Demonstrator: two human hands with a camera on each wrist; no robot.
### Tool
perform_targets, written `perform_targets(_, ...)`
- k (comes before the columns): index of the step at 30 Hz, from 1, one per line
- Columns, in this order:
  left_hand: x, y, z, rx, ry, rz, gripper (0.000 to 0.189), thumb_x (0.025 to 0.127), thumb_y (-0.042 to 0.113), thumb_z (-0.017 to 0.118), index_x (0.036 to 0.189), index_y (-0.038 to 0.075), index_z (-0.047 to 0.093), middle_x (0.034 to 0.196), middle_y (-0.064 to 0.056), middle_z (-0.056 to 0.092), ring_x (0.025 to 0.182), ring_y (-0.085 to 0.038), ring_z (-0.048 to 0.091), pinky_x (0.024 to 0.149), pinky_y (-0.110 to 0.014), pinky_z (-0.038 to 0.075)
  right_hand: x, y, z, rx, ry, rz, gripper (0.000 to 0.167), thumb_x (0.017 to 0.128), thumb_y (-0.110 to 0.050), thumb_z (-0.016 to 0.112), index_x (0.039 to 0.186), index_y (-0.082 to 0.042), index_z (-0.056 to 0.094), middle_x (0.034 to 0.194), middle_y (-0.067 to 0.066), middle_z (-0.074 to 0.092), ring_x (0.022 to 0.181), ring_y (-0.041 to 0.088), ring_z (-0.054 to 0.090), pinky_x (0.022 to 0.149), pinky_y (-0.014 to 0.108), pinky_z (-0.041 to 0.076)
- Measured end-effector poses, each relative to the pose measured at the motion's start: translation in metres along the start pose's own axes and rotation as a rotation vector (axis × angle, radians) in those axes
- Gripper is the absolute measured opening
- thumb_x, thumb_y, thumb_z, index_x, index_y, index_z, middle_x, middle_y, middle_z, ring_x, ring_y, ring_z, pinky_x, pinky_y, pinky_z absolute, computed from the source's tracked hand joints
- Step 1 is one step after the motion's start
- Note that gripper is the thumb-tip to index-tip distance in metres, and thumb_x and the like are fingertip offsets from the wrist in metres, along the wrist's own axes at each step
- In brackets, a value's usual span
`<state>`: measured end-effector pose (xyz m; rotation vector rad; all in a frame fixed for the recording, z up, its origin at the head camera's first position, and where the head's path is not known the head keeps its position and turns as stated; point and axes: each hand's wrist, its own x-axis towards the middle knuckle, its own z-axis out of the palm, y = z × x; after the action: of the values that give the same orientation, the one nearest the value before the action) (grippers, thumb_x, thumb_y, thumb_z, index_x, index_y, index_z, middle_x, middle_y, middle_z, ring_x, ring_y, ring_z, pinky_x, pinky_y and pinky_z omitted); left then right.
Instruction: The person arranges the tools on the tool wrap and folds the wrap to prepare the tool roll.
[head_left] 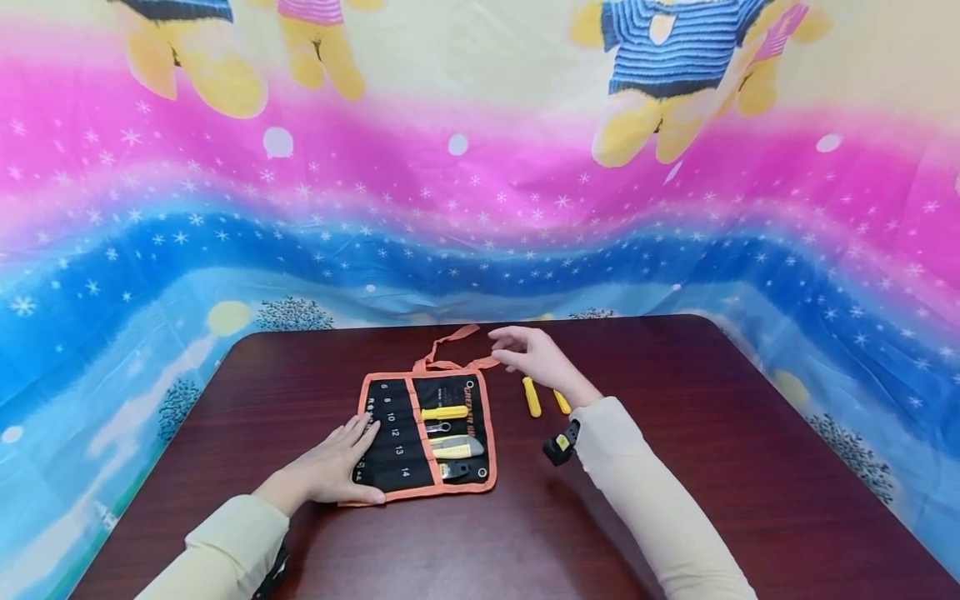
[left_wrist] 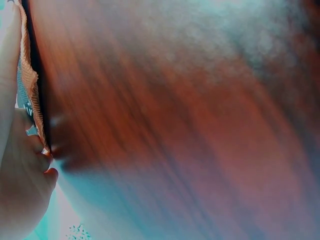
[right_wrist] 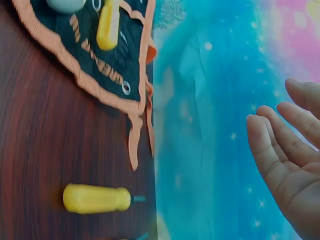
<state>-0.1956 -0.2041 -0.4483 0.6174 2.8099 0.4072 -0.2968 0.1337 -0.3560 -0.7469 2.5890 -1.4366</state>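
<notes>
A black tool roll [head_left: 384, 457] with orange trim lies spread on the table, printed with numbers along its pockets. My left hand [head_left: 339, 463] rests flat on its left edge, fingers extended; the left wrist view shows the orange trim [left_wrist: 31, 80] beside that hand. From the pockets stick out a yellow handle [head_left: 444, 412], a ring-ended wrench [head_left: 442, 428], a utility knife [head_left: 459, 449] and a black-ended tool [head_left: 454, 471]. My right hand [head_left: 532, 358] is raised near the roll's far right corner, fingers loosely bent and holding nothing. Close by lies a yellow-handled screwdriver [right_wrist: 95, 199].
Another yellow handle [head_left: 561, 402] lies right of the screwdriver, partly behind the right wrist. Orange tie straps [head_left: 450, 337] trail from the roll's far edge. The dark wooden table [head_left: 420, 550] ends at a printed cloth backdrop [head_left: 480, 225].
</notes>
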Motion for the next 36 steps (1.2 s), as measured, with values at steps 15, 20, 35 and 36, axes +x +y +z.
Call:
perform_targets(15, -0.001, 0.001, 0.0, 0.006, 0.009, 0.009, 0.113, 0.067, 0.074, 0.059, 0.146, 0.002, 0.021, 0.15, -0.019, 0.012, 0.136, -0.036, 0.009, 0.106, -0.05, 0.016, -0.026, 0.051, -0.04, 0.047, 0.149, 0.091, 0.041, 0.089, -0.013, 0.062, 0.127, -0.001, 0.052, 0.107, 0.017, 0.059, 0.094, 0.035, 0.058, 0.077, 0.05, 0.048)
perform_targets(20, -0.002, 0.003, -0.001, 0.004, 0.01, 0.008, 0.113, 0.067, 0.073, 0.059, 0.146, 0.002, 0.021, 0.15, -0.019, 0.012, 0.136, -0.036, 0.009, 0.106, -0.05, 0.017, -0.035, 0.069, -0.043, 0.017, 0.178, 0.143, 0.042, 0.089, -0.013, 0.062, 0.127, 0.0, 0.051, 0.107, 0.018, 0.058, 0.093, 0.032, 0.058, 0.075, 0.044, 0.051)
perform_targets(35, -0.002, 0.002, 0.0, 0.002, 0.012, 0.018, 0.112, 0.068, 0.072, 0.06, 0.145, 0.001, 0.021, 0.15, -0.02, 0.013, 0.136, -0.037, 0.01, 0.105, -0.051, 0.016, -0.046, 0.107, -0.037, -0.013, 0.114, 0.284, 0.047, 0.086, -0.012, 0.066, 0.128, 0.003, 0.05, 0.112, 0.021, 0.055, 0.089, 0.026, 0.059, 0.068, 0.034, 0.053)
perform_targets(36, -0.002, 0.002, -0.001, 0.0, 0.012, 0.021, 0.112, 0.068, 0.072, 0.06, 0.145, 0.001, 0.021, 0.15, -0.02, 0.013, 0.136, -0.037, 0.01, 0.105, -0.051, 0.016, -0.046, 0.108, -0.036, -0.016, 0.103, 0.288, 0.048, 0.086, -0.012, 0.065, 0.129, 0.003, 0.049, 0.113, 0.021, 0.055, 0.088, 0.026, 0.059, 0.068, 0.034, 0.053)
